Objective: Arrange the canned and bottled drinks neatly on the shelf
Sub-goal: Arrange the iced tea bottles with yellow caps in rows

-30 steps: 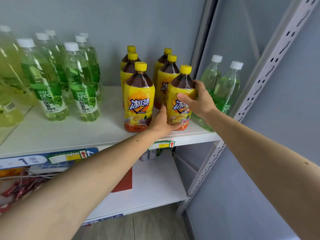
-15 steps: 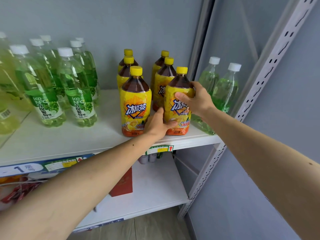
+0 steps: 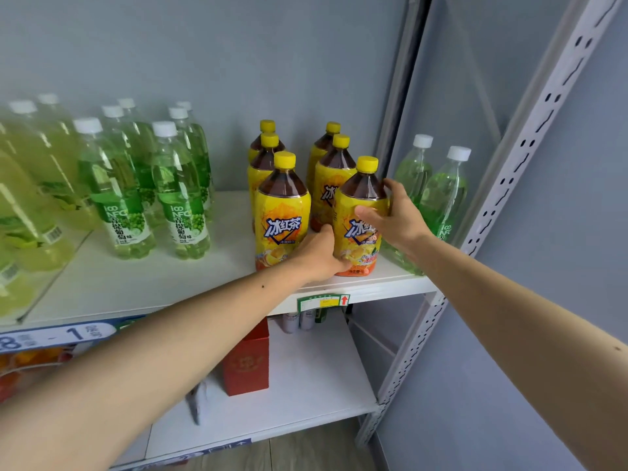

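Right hand (image 3: 396, 220) fingers wrapped the front-right iced tea bottle (image 3: 360, 219) at its label; left hand (image 3: 321, 254) gripped it low, probably near the base; full, heavy, slick film; it stood at the shelf (image 3: 390, 283) front edge

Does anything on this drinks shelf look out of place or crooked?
Slightly. Two green bottles stand apart at the shelf's far right end, cut off from the other green bottles by the iced tea bottles. The front right iced tea bottle, held by both hands, sits forward of its neighbour. Nothing is spilled or fallen.
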`<control>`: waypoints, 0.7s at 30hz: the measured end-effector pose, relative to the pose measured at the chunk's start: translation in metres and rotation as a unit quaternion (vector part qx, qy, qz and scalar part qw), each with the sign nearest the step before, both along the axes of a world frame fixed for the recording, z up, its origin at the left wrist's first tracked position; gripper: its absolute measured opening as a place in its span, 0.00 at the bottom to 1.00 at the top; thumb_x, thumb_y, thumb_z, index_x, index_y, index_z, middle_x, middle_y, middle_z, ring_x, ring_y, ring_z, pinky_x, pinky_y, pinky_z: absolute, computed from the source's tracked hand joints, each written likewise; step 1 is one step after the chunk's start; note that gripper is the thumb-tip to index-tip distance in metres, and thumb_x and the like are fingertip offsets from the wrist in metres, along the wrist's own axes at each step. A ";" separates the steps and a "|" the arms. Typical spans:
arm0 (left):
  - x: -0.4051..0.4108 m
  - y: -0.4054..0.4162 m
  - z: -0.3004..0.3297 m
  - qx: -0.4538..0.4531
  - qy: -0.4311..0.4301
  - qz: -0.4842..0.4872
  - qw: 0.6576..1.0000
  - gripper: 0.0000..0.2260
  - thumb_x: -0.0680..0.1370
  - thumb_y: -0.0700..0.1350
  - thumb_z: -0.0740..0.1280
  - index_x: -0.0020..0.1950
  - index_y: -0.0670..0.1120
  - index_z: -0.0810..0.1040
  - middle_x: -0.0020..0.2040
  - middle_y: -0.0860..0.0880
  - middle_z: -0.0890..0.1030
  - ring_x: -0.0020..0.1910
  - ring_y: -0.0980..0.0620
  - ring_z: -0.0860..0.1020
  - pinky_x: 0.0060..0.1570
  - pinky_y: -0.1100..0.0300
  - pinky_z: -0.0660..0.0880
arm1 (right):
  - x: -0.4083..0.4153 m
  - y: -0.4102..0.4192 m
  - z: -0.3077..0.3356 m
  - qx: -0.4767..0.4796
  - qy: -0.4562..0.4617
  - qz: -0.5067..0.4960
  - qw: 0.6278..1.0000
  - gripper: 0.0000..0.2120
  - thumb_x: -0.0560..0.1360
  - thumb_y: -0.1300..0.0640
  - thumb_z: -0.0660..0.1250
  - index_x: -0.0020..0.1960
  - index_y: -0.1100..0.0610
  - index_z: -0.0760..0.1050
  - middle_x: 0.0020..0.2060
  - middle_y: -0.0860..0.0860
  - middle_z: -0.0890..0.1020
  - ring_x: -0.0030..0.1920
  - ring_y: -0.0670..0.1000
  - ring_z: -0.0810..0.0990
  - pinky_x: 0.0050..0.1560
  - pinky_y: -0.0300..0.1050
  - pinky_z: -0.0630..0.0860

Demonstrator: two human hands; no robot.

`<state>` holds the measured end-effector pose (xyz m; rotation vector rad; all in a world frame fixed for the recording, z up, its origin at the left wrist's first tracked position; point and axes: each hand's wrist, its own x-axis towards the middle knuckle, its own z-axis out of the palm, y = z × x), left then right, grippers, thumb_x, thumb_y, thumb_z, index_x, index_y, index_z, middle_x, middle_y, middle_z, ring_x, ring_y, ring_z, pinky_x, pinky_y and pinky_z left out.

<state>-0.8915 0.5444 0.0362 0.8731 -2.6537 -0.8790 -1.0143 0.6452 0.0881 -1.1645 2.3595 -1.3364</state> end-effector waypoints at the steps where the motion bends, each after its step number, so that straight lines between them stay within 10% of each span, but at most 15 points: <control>1: 0.006 0.000 0.007 -0.008 -0.001 -0.011 1.000 0.27 0.69 0.54 0.75 0.61 0.44 0.70 0.62 0.45 0.77 0.58 0.44 0.78 0.57 0.46 0.76 | 0.003 0.001 0.007 0.004 0.014 -0.009 1.000 0.42 0.71 0.46 0.73 0.77 0.55 0.55 0.67 0.55 0.75 0.64 0.56 0.76 0.65 0.56 0.73; 9: 0.068 -0.021 0.091 -0.049 0.061 -0.026 0.997 0.20 0.70 0.52 0.76 0.58 0.47 0.79 0.50 0.50 0.84 0.48 0.52 0.81 0.53 0.54 0.79 | 0.034 -0.012 0.077 -0.075 0.182 -0.036 0.980 0.31 0.74 0.44 0.70 0.72 0.56 0.66 0.68 0.52 0.73 0.69 0.52 0.71 0.65 0.46 0.69; 13: 0.091 -0.045 0.131 -0.046 0.103 -0.005 0.994 0.12 0.71 0.48 0.76 0.51 0.45 0.82 0.42 0.50 0.83 0.39 0.56 0.80 0.45 0.62 0.77 | 0.049 -0.043 0.099 -0.073 0.173 -0.003 0.982 0.26 0.75 0.45 0.70 0.68 0.56 0.72 0.65 0.50 0.77 0.54 0.47 0.79 0.48 0.29 0.70; 21: 0.106 -0.128 0.160 -0.140 0.058 0.039 0.988 0.14 0.71 0.51 0.75 0.53 0.47 0.81 0.47 0.51 0.84 0.47 0.52 0.81 0.51 0.58 0.77 | 0.051 -0.143 0.101 0.026 0.097 0.040 0.994 0.28 0.71 0.41 0.72 0.64 0.57 0.76 0.60 0.51 0.80 0.61 0.52 0.78 0.63 0.48 0.74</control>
